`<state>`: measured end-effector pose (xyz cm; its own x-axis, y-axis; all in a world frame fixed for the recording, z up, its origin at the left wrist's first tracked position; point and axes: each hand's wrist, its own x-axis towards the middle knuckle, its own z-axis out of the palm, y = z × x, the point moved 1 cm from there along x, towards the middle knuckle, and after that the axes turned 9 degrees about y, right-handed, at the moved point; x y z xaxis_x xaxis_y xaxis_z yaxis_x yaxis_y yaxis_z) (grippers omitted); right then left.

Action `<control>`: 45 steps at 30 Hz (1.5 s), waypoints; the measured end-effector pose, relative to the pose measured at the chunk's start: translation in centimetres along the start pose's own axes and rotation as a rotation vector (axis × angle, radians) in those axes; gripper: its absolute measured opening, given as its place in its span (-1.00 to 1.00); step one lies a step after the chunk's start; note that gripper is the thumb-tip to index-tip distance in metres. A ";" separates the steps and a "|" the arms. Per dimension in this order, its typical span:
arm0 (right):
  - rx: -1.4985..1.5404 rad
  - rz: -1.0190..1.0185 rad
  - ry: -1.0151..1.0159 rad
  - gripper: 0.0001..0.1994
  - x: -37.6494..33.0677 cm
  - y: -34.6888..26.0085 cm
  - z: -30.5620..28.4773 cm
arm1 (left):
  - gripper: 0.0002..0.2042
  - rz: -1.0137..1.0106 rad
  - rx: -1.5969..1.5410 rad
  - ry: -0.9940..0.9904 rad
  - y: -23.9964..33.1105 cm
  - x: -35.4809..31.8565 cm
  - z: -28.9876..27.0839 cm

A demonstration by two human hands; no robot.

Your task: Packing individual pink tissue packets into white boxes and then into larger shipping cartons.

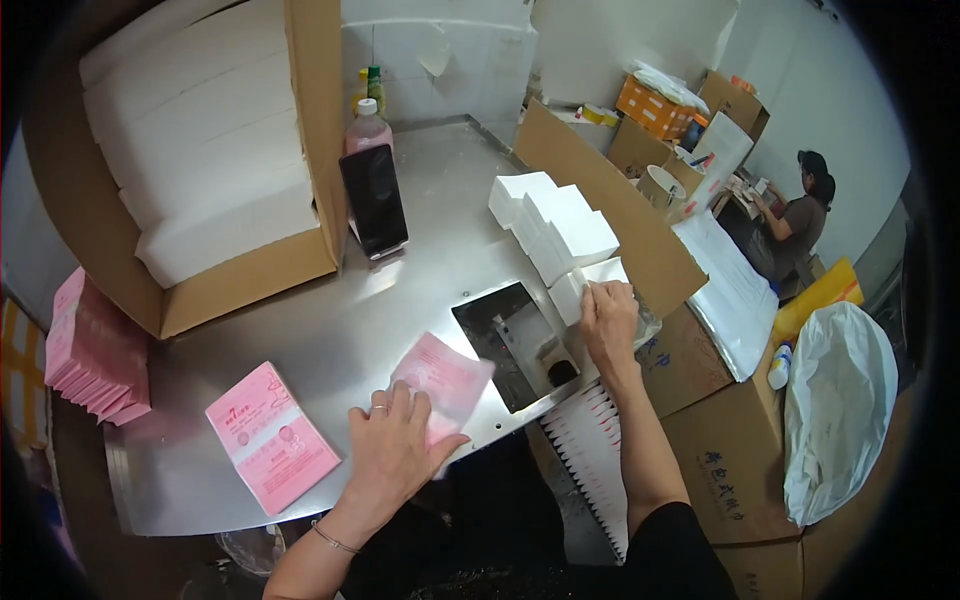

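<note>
My left hand (390, 445), with a ring and a bracelet, grips the lower end of a thin pink plastic bag (446, 374) above the front part of the steel table (300, 340). The bag is partly see-through and slightly blurred. At the right, my right hand (610, 322) has its fingers closed on a small folded stack of white tissues (606, 270). That stack is at the near end of a row of white tissue stacks (553, 225). Left of my left hand lies a pile of flat pink bags (272, 436) with a white band across it.
A rectangular opening (500, 345) is cut in the tabletop between my hands. A large carton (250, 295) full of white tissues stands back left, beside a propped phone (375, 200). More pink bags (95, 345) stand far left. Cartons (705, 460) flank the right; another person (800, 215) sits beyond.
</note>
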<state>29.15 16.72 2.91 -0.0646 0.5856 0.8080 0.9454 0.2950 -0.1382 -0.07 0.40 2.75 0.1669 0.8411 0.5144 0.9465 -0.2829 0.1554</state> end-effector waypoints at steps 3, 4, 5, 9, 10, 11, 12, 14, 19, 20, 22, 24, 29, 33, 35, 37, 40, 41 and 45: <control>0.030 0.007 -0.011 -0.86 0.1 0.2 -0.4 | -0.52 -0.061 -0.061 -0.058 -0.2 -0.1 0.8; 0.022 0.002 -0.042 -0.85 0.2 0.2 -0.5 | -0.57 -0.052 -0.054 -0.008 -0.3 -0.1 0.8; 0.025 0.001 -0.042 -0.85 0.2 0.1 -0.5 | -0.61 -0.044 -0.046 0.043 -0.4 -0.1 0.9; 0.021 -0.054 0.030 -0.74 -0.3 0.1 -1.0 | -0.66 -0.094 -0.172 -0.046 0.5 -0.6 1.1; -0.002 -0.119 0.061 -0.69 -0.5 -0.3 -0.9 | -0.64 -0.016 -0.225 -0.064 1.1 -0.6 0.6; 0.132 -0.181 0.059 -0.68 -1.3 -1.7 -0.6 | -0.63 0.063 -0.278 -0.083 1.3 -0.8 0.4; 0.266 -0.243 0.055 -0.67 -2.3 -4.6 -0.9 | -0.54 0.046 -0.308 -0.094 1.2 -1.3 0.6; 0.579 -0.562 -0.115 -0.70 -5.6 -11.5 -4.3 | -0.47 -0.048 -0.300 -0.054 -0.1 -1.8 0.2; 0.628 -0.545 -0.330 -0.67 -8.6 -15.6 -3.1 | -0.18 -0.038 -0.256 -0.020 0.1 -1.1 -0.9; 0.366 -0.521 -0.620 -0.69 -8.2 -15.3 -0.5 | -0.17 -0.020 -0.299 0.022 0.9 -1.1 -0.7; 0.308 -0.410 -0.499 -0.72 -6.0 -16.2 1.8 | -0.21 -0.062 -0.249 -0.011 0.7 -0.8 -0.6; 0.204 -0.324 -0.508 -0.74 -7.2 -13.0 5.7 | -0.28 -0.086 -0.245 -0.111 0.5 -0.9 -1.8; 0.143 -0.123 -0.677 -0.83 -5.8 -7.0 4.3 | -0.58 0.028 -0.366 -0.132 -0.6 -4.0 -3.0; 0.250 -0.025 -0.438 -0.83 -3.0 -8.1 -1.3 | -0.72 -0.072 -0.323 0.046 -4.2 -5.3 -6.0; -0.009 -0.150 -0.062 -0.78 -0.6 -5.6 -2.2 | -0.68 -0.256 -0.020 0.225 -5.8 -6.1 -8.7; -0.179 -0.122 0.006 -0.82 0.6 -2.8 -1.1 | -0.65 -0.390 0.171 0.120 -7.2 -6.1 -9.6; -0.160 -0.092 -0.011 -0.86 -1.0 -0.6 0.3 | -0.74 -0.338 0.172 0.015 -9.5 -8.0 -7.9; -0.147 -0.056 0.011 -0.86 -0.7 0.1 0.8 | -0.79 -0.291 0.166 -0.016 -9.5 -7.9 -7.5; -0.045 -0.014 -0.056 -0.88 -0.1 -1.0 -0.1 | -0.87 -0.301 -0.215 0.165 -4.6 -4.1 -7.5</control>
<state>28.28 16.31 3.05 -0.0944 0.6234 0.7762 0.9577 0.2698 -0.1002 -7.20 -5.17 6.21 -0.1720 0.8209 0.5445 0.8641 -0.1396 0.4835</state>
